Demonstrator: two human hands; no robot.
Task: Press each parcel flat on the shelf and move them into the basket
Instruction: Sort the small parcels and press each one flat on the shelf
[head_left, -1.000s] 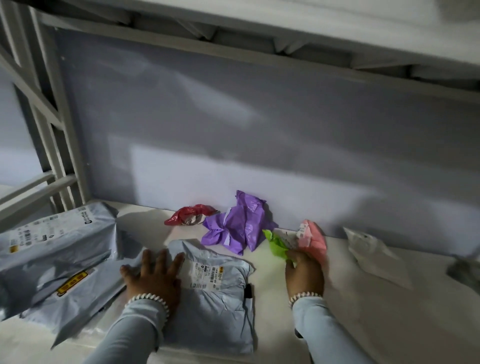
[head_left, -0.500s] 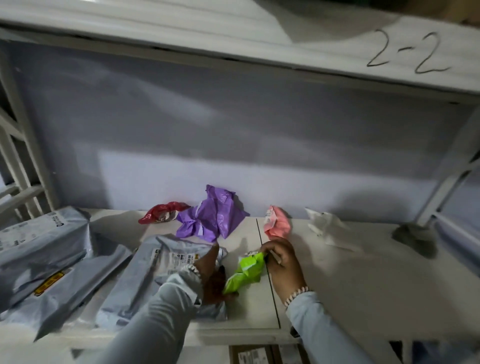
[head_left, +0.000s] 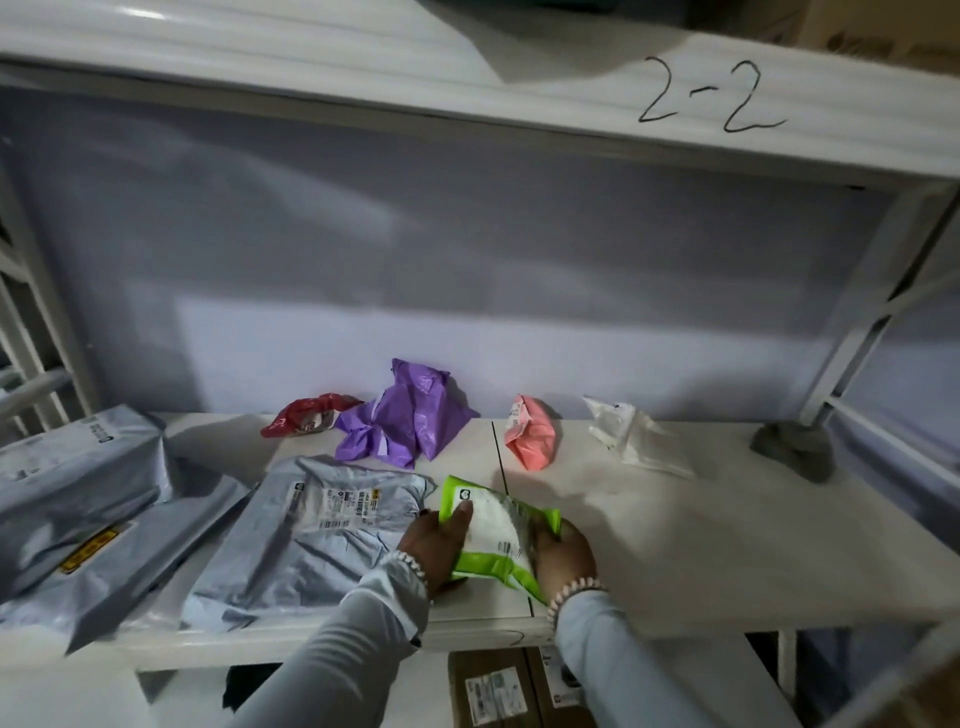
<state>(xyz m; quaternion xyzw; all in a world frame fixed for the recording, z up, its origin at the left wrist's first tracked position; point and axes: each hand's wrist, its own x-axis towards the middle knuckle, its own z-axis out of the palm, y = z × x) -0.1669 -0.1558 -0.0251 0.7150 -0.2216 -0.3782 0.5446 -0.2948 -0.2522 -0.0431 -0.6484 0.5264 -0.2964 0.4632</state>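
Note:
A small lime-green parcel (head_left: 493, 525) with a white label lies near the front edge of the white shelf (head_left: 727, 545). My left hand (head_left: 434, 545) grips its left side, thumb on the label. My right hand (head_left: 563, 553) holds its right edge. A flattened grey-blue parcel (head_left: 311, 540) lies just left of it. Behind stand a crumpled purple parcel (head_left: 410, 415), a red one (head_left: 306, 415), a pink one (head_left: 530, 439) and a white one (head_left: 628, 434). No basket is in view.
Larger grey parcels (head_left: 78, 467) are piled at the left end of the shelf. A dark grey lump (head_left: 795, 449) sits at the right by the upright post. The upper shelf marked "2-2" (head_left: 711, 98) hangs overhead. Cardboard boxes (head_left: 498, 691) sit below.
My right hand pulled the green parcel from beside the pink one toward the front. My left hand left the grey-blue parcel and took the green one, now spread label-up between both hands.

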